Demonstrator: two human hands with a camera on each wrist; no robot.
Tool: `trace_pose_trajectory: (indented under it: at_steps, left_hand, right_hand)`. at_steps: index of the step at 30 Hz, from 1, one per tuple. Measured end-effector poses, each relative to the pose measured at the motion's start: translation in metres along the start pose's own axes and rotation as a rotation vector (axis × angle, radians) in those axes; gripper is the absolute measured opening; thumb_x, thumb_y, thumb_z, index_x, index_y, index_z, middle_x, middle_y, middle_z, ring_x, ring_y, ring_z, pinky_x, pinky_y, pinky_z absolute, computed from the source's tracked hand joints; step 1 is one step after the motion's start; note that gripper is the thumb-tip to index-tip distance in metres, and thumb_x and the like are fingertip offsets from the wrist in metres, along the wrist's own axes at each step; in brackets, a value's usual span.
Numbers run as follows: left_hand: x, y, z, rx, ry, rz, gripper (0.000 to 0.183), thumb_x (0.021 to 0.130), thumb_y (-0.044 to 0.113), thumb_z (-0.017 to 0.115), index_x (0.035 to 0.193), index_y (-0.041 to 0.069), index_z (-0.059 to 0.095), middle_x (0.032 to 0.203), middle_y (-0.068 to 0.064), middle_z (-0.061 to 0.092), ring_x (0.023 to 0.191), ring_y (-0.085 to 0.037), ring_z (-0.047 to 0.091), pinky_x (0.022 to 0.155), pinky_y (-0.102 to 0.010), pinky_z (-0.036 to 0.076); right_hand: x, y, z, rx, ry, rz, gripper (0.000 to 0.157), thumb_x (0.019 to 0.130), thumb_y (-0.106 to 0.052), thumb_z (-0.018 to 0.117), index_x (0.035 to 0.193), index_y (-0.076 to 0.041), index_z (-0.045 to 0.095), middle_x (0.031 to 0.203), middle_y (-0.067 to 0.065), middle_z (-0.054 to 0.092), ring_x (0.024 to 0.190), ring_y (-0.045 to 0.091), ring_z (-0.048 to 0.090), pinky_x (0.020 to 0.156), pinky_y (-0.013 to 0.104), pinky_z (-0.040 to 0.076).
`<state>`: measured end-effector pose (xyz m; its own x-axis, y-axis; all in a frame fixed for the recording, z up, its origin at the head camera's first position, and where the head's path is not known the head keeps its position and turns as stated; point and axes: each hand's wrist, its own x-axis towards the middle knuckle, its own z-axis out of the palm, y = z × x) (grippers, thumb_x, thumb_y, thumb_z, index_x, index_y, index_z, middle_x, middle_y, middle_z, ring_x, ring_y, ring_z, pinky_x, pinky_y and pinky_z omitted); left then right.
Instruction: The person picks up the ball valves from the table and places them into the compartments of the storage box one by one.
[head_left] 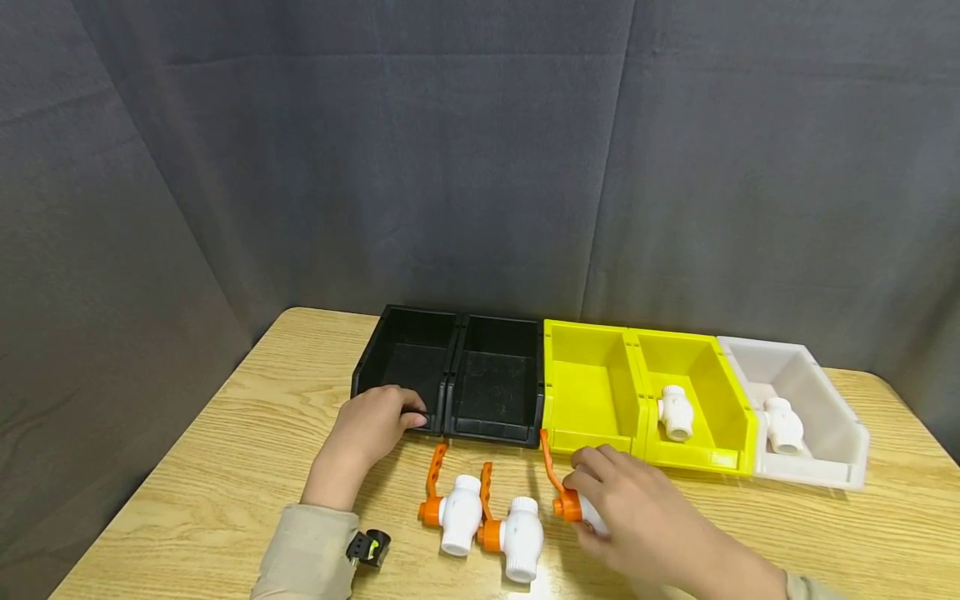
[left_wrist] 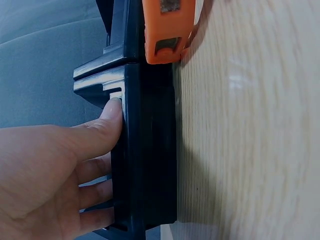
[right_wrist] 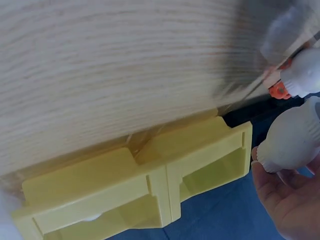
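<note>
My left hand [head_left: 375,425] rests at the front edge of the leftmost black bin [head_left: 360,371]; in the left wrist view the thumb [left_wrist: 114,111] touches its rim, fingers reaching over the lip. With my right hand [head_left: 637,521] I grip a white ball valve [head_left: 592,515] by its body, its orange lever [head_left: 550,462] sticking up toward the yellow bin. The right wrist view shows the white body [right_wrist: 290,137] against my fingers. Between my hands lie two more white ball valves with orange levers, one on the left [head_left: 461,517] and one nearer me [head_left: 522,540].
Right of the first black bin stand another black bin [head_left: 495,432], two yellow bins, left [head_left: 592,437] and right [head_left: 697,457], and a translucent white bin [head_left: 813,471]. White valve bodies lie in the right yellow bin [head_left: 677,414] and white bin [head_left: 783,427]. A grey curtain [head_left: 480,167] hangs behind.
</note>
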<state>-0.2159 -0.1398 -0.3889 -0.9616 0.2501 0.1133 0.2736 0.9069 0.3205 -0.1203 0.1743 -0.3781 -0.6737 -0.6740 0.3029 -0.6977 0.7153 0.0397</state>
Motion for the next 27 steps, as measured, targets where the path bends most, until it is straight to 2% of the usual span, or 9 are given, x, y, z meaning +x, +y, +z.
trace_pose_trajectory:
  at_steps: [15, 27]
  left_hand:
    - [0.000, -0.001, 0.000, 0.004, -0.004, 0.001, 0.015, 0.090, 0.026, 0.072, 0.099, 0.015, 0.077, 0.099, -0.003, 0.072, 0.093, -0.025, 0.067, 0.082, -0.044, 0.054]
    - [0.001, 0.000, 0.000, 0.003, -0.014, -0.014, 0.015, 0.091, 0.026, 0.072, 0.099, 0.015, 0.077, 0.101, -0.004, 0.072, 0.094, -0.025, 0.067, 0.083, -0.045, 0.054]
  right_hand:
    - [0.008, 0.016, -0.013, -0.008, 0.072, 0.013, 0.032, 0.071, -0.022, 0.083, 0.098, -0.009, 0.069, 0.103, 0.002, 0.061, 0.088, 0.019, 0.058, 0.076, 0.034, 0.056]
    - [0.014, 0.035, -0.016, -0.068, 0.075, 0.074, 0.033, 0.070, -0.023, 0.083, 0.096, -0.007, 0.070, 0.101, 0.004, 0.063, 0.085, 0.020, 0.060, 0.069, 0.034, 0.056]
